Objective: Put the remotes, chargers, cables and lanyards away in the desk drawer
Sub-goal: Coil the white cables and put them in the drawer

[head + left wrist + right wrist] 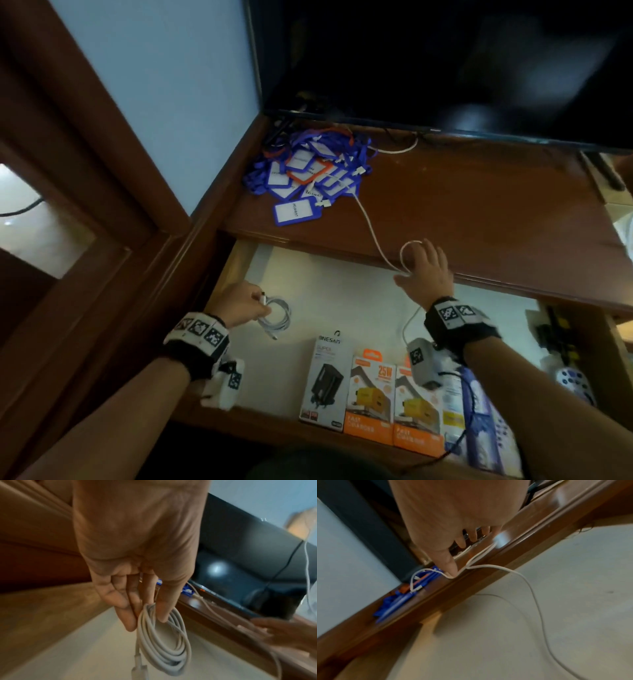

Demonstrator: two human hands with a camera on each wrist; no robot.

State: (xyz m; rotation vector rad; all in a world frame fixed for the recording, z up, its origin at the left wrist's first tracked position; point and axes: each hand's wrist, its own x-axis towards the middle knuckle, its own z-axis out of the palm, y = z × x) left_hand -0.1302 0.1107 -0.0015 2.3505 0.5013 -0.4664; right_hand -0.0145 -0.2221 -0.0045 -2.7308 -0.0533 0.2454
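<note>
- Pinching a coiled white cable (163,642) between thumb and curled fingers (120,601), the left hand (241,305) holds the coil low over the pale floor of the open drawer (342,294), near its rear left corner; a plug end hangs beneath the coil.
- Resting with spread, nearly straight fingers (433,255) on the front edge of the desktop (479,205), the right hand (424,274) touches a loose white cable (371,236); the index fingertip presses the cable against the wood, and a small loop stands beside the fingers.
- From that loop the loose cable runs back across the desktop to the pile of lanyards (308,171), and its other end drops over the front edge into the drawer.
- The lanyards, blue with one orange-framed badge holder, lie heaped at the rear left corner of the desktop, just under the lower left corner of a dark television (445,68).
- Along the front edge of the drawer stand a black charger box (323,380) and two orange charger boxes (370,401), touching side by side.
- At the drawer's front right corner lies a remote (575,383), partly hidden by the right forearm.
</note>
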